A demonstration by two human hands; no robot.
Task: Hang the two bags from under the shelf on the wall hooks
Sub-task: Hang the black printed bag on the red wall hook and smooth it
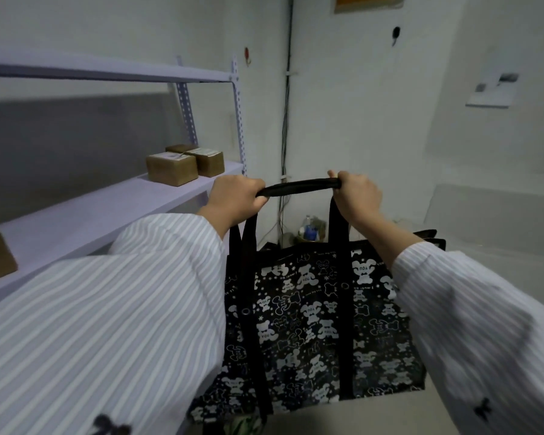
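A large black bag (314, 321) printed with white bears hangs in front of me, lifted off the floor. Its black handle (299, 186) runs level between my hands. My left hand (233, 199) grips the handle's left end and my right hand (355, 196) grips its right end. On the far wall a small red hook (247, 56) sits high beside the shelf post, and a black hook (396, 34) sits higher to the right. A second bag is partly visible behind the first at the right (434, 238).
A pale metal shelf unit (107, 208) stands to my left with two cardboard boxes (182, 164) on its middle board. Cables (285, 120) run down the wall corner. Bottles and clutter (310, 229) lie on the floor behind the bag.
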